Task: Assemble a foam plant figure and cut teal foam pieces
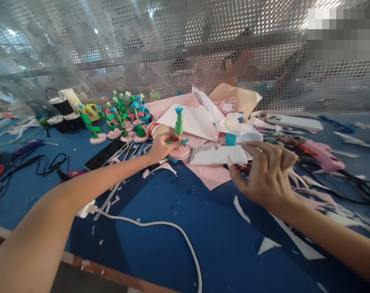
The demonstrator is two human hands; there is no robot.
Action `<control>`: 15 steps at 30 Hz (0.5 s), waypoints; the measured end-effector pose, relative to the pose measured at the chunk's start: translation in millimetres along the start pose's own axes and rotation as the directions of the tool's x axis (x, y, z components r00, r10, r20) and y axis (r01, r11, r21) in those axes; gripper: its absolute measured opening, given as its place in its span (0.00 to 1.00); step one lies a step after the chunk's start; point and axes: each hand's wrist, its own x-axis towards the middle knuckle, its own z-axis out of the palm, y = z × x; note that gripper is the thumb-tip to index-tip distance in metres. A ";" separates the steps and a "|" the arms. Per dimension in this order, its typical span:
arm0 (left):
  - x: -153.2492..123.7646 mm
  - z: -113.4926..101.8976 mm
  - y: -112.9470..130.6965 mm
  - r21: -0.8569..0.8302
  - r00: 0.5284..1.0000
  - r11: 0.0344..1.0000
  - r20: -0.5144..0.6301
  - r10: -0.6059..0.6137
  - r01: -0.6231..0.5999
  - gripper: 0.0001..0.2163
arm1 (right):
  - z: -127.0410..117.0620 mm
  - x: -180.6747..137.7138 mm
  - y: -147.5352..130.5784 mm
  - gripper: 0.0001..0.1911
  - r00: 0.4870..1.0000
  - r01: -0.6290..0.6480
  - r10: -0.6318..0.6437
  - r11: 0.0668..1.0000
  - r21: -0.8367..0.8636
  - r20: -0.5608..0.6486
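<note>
My left hand [161, 148] reaches to the middle of the table, its fingers closed at the lower part of a small paper craft [179, 124]. The craft stands upright on a round pink base [179, 153], with green rolled paper on a stick and a blue paper piece on top. Bluish-green strips show beside the fingertips. My right hand [266, 173] hovers at the right, thumb and fingers apart with nothing between them. Its fingertips are near a blue paper square [231, 139] and a folded white piece [217, 155]; whether they touch is unclear.
Several similar paper crafts [139, 131] stand at the back left. A dark phone [104, 154] and sticks lie before them. Pink sheets [208, 175] lie centrally, a pink glue gun [322, 155] at the right. A white cable [160, 223] crosses the front. Perforated metal mesh [172, 49] rises behind.
</note>
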 end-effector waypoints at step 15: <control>-0.7 -9.2 -3.7 0.116 0.999 0.993 0.043 0.030 -0.035 0.13 | 40.6 33.3 -49.8 0.18 0.947 -0.012 -0.161 0.846 0.533 0.277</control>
